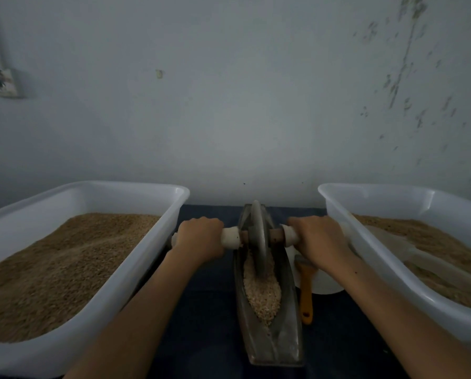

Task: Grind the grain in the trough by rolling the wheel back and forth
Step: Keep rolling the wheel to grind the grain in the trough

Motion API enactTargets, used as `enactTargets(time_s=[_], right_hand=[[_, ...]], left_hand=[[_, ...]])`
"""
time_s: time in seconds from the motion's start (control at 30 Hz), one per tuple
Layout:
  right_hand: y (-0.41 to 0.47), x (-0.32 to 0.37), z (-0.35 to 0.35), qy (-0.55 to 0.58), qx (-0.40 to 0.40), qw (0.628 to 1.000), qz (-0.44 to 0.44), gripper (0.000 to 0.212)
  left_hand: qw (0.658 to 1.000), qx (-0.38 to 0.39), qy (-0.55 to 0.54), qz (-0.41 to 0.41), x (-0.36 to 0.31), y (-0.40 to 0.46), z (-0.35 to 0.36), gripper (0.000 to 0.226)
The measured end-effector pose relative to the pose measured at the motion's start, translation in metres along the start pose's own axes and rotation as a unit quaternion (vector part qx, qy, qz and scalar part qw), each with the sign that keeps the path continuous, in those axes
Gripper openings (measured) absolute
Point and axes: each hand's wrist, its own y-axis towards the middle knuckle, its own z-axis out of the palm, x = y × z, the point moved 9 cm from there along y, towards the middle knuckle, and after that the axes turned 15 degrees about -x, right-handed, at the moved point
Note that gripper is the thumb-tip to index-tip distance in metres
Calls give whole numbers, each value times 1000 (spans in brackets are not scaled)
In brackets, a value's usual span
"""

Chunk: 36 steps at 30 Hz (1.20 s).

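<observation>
A long grey metal trough [289, 337] lies lengthwise in front of me on a dark blue surface. Pale crushed grain [263, 294] fills its near and middle part. A grey metal wheel [257, 236] stands upright in the trough near its far end. An axle runs through the wheel, with a white handle [230, 237] on each side. My left hand [200, 239] grips the left handle. My right hand [320, 242] grips the right handle [290, 236].
A white tub [136, 272] of brown grain stands at the left, and a second white tub [376, 258] of grain at the right. An orange-handled brush [306, 291] lies beside the trough over a white dish [327, 284]. A pale wall rises just behind.
</observation>
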Motion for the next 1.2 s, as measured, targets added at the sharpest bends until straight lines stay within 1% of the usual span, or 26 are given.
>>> enactTargets(time_s=[0.07, 0.2, 0.27, 0.3, 0.37, 0.4, 0.43, 0.53, 0.6, 0.63, 0.67, 0.73, 0.8, 0.83, 0.9, 0.97, 1.03, 1.1, 1.17, 1.2], right_hand=[[1, 1, 2, -11, 34, 999, -3, 20], [0, 0, 10, -13, 150, 989, -5, 11], [-5, 0, 12, -1, 213, 977, -3, 16], [-8, -1, 11, 0, 234, 972, -2, 19], [-10, 1, 8, -4, 255, 967, -4, 21], [-10, 2, 7, -7, 260, 966, -6, 20], [-11, 3, 6, -9, 261, 965, -9, 19], [-10, 5, 7, -17, 248, 969, -12, 14], [-7, 3, 8, -13, 213, 977, -3, 9], [-4, 2, 8, -10, 184, 983, 2, 7], [-3, 0, 7, -6, 151, 988, 12, 10], [-1, -5, 6, 6, 84, 996, 36, 24], [-1, -7, 7, 16, 33, 998, 43, 26], [-1, -8, 8, 17, 22, 999, 45, 25], [-3, -10, 11, 17, 27, 998, 51, 24], [-4, -12, 12, 19, 37, 997, 58, 26], [-3, -11, 12, 8, 50, 997, 56, 30], [-1, -7, 12, -11, 81, 996, 41, 21], [0, -2, 12, -25, 133, 991, 17, 13], [-1, -1, 12, -23, 157, 987, 8, 11]], left_hand=[[1000, 26, -2, -2, 1, -1, 3, 34], [990, 134, -41, 0, 1, -8, 12, 42], [978, 195, -78, -3, -1, -14, 16, 37], [971, 219, -95, -5, -2, -16, 17, 29], [960, 252, -119, -4, -5, -21, 18, 13], [956, 264, -128, -3, -5, -24, 18, 12], [954, 270, -133, -3, -5, -26, 19, 15], [957, 259, -131, -9, -4, -24, 19, 23], [969, 222, -106, -15, -1, -19, 17, 33], [978, 192, -84, -17, 0, -15, 15, 37], [987, 151, -58, -15, 1, -10, 11, 38], [999, 52, -8, -6, -1, -3, -1, 34], [1000, -23, 18, -7, -4, 0, -11, 28], [999, -45, 22, -9, -5, 1, -14, 26], [997, -66, 26, -4, -7, 1, -17, 25], [997, -65, 30, 0, -8, 0, -18, 26], [999, -35, 36, 0, -6, 0, -13, 28], [999, 42, 21, -6, -2, -3, -3, 36], [990, 135, -25, -18, 0, -10, 9, 44], [984, 169, -47, -20, 0, -13, 13, 45]])
